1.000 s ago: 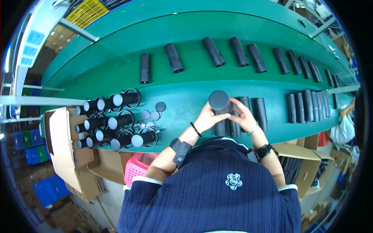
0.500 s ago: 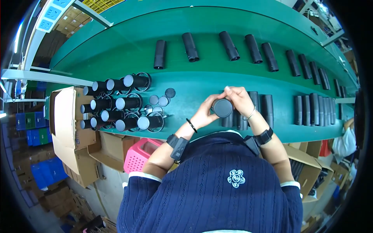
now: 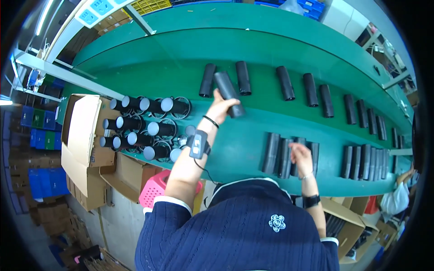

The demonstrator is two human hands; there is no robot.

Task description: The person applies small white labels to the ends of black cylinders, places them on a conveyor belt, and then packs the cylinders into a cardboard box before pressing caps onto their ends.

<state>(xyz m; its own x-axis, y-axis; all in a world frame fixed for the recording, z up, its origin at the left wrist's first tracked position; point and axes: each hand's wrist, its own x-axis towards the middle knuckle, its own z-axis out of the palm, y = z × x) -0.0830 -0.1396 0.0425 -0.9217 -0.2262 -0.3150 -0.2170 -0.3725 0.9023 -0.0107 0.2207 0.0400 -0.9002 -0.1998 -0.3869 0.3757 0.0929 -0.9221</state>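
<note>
My left hand (image 3: 219, 109) is closed around the lower part of a black cylindrical tube (image 3: 227, 88), held tilted above the green bench. Its upper end hangs close to two similar black tubes lying on the far strip, a left one (image 3: 207, 80) and a right one (image 3: 243, 77). My right hand (image 3: 302, 159) hovers at a near row of several black tubes (image 3: 271, 152), its fingers loosely bent and apart with no tube seen in them. Whether its fingertips touch a tube there, I cannot tell.
On the left stand several black cylinders with pale round ends and ring-like parts (image 3: 160, 128). Beside them are an open cardboard box (image 3: 83, 135) and a pink perforated stool (image 3: 153, 187). More black tubes (image 3: 366, 161) lie to the right. A metal post (image 3: 72, 74) crosses the bench's left end.
My hands were together on a tube held end-on at the bench's near side. Now they are apart: the left has carried a tube forward and left, the right has dropped toward the near row.
</note>
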